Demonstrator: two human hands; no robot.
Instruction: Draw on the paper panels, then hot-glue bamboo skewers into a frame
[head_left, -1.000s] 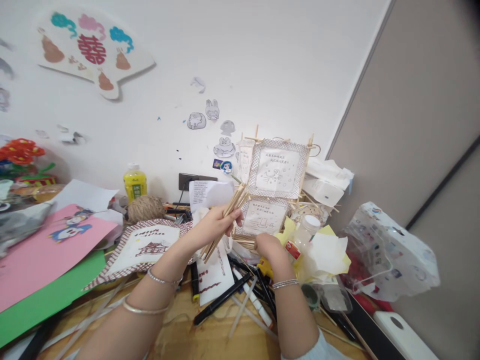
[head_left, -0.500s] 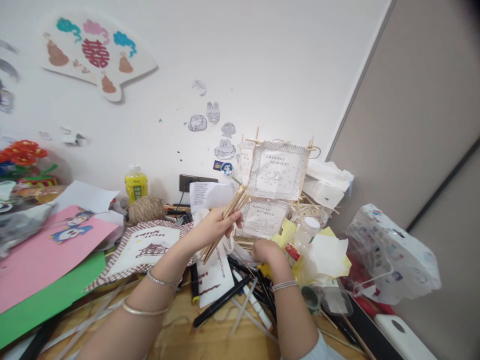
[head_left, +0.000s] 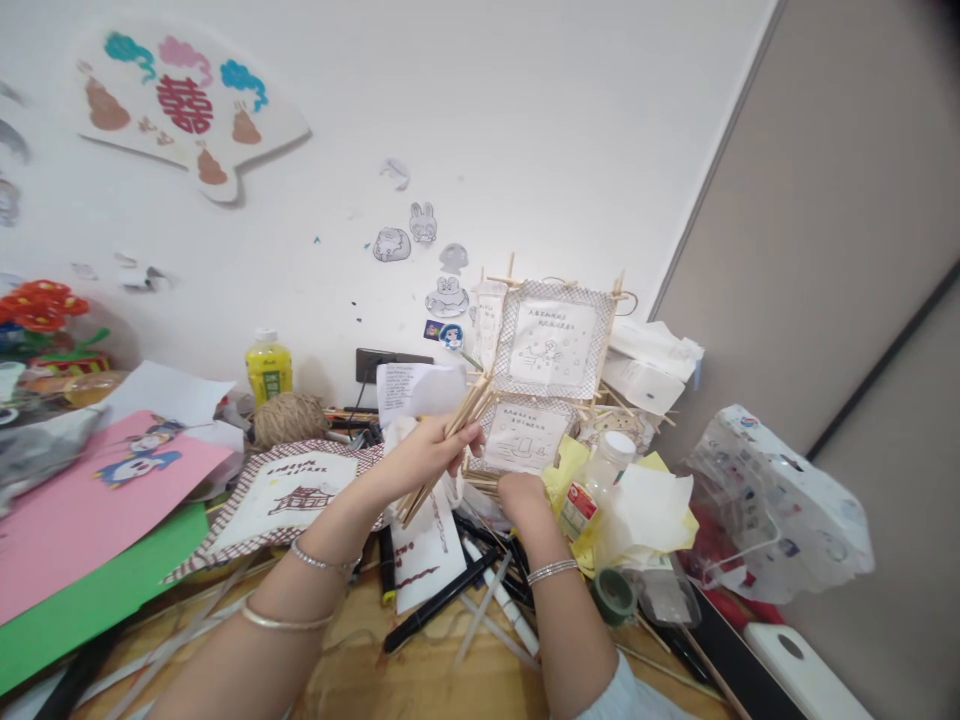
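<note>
A bundle of thin wooden sticks (head_left: 472,404) slants up to the right in my left hand (head_left: 435,450), whose fingers are wrapped round it. My right hand (head_left: 523,497) reaches low among the clutter, just below the stick-framed paper lantern (head_left: 555,340) with drawings and handwriting. Its back faces me and its fingers are hidden, so I cannot see what they touch. Close to it lie several pens, among them a black marker (head_left: 439,602), and a clear bottle (head_left: 596,480) with a white cap. More sticks (head_left: 484,480) show at the lantern's base.
To the left are a checked-border panel (head_left: 300,495), pink paper (head_left: 112,510), green paper (head_left: 112,590), a twine ball (head_left: 289,420) and a yellow bottle (head_left: 268,370). Rightward are a tape roll (head_left: 613,597), yellow-and-white paper (head_left: 656,505) and a plastic bag (head_left: 787,510). A wall stands behind.
My right hand and forearm have shifted slightly left, uncovering more of the green tape roll. My left hand keeps its grip on the sticks. The whole view has shifted a little.
</note>
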